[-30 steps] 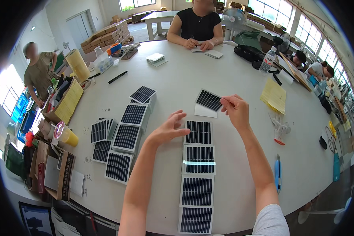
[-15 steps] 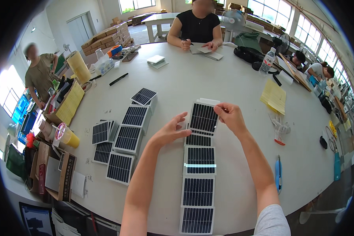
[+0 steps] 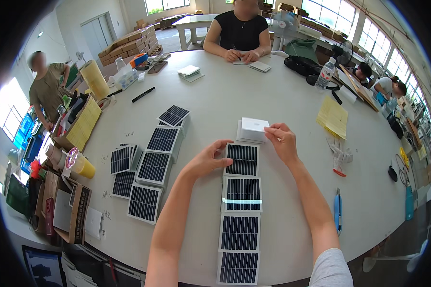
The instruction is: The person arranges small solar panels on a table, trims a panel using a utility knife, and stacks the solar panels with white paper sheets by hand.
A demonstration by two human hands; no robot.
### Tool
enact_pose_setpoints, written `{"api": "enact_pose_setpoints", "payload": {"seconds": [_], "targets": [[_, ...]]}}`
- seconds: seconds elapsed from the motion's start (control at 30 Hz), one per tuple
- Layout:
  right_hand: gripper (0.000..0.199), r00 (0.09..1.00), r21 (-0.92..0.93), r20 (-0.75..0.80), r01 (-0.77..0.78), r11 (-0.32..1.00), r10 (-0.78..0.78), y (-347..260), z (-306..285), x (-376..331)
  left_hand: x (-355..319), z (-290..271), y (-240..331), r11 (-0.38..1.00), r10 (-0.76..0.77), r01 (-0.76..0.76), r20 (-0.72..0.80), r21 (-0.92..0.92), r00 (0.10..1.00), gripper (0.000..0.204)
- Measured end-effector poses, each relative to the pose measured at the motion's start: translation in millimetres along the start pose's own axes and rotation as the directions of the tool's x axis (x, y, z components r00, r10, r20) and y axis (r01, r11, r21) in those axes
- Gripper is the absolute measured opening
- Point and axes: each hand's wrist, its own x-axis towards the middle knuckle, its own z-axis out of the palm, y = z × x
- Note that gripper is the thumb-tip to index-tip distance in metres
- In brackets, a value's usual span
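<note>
A column of small solar panels with dark cells and white rims runs toward me down the middle of the table. My right hand (image 3: pixel 282 140) pinches the right edge of a panel turned white back up (image 3: pixel 255 125), at the column's far end. Beneath it lies another white piece, mostly covered. My left hand (image 3: pixel 210 160) is open, thumb and fingers apart, its thumb touching the left side of the farthest dark-faced panel (image 3: pixel 243 160). Nearer me lie more panels (image 3: pixel 243 195), one crossed by a bright light strip. Several stacked panels (image 3: pixel 152 166) stand left of my left forearm.
Across the table a person in black (image 3: pixel 242 33) holds a pen over white pieces. A black marker (image 3: pixel 143 94) and white pieces (image 3: pixel 190 71) lie at the far left; a drink cup (image 3: pixel 79 163) stands left. Yellow paper (image 3: pixel 332 117), a glove (image 3: pixel 339 155) and a blue cutter (image 3: pixel 338 211) lie right.
The panel in my right hand has turned from dark face to white back and moved slightly away from me. The dark panel below it is now uncovered. My left hand has shifted little.
</note>
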Motion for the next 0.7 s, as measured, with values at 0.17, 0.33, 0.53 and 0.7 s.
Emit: {"api": "enact_pose_setpoints", "payload": {"seconds": [0.17,0.33,0.53,0.7], "targets": [[0.035,0.977,-0.093,0.196,-0.063,0.994,0.080,-22.0,3.7,-2.1,-2.8,0.5,4.5,0.999,0.006,-0.006,-0.004,-0.032,1.000,0.054],[0.053,0.921,-0.347,0.390,0.161,0.924,-0.014,-59.1,27.5,-16.1,-0.7,3.0,4.6,0.998,0.064,-0.063,0.018,-0.021,0.998,0.054],[0.021,0.945,-0.459,-0.095,0.236,0.856,-0.311,-36.4,11.9,4.2,3.0,8.4,14.9,0.993,0.097,-0.095,0.022,-0.069,0.995,0.055],[0.045,0.923,-0.109,0.320,-0.186,0.976,0.212,-48.0,-2.5,2.3,1.6,5.0,12.6,0.994,0.095,-0.093,0.035,-0.049,0.995,0.055]]}}
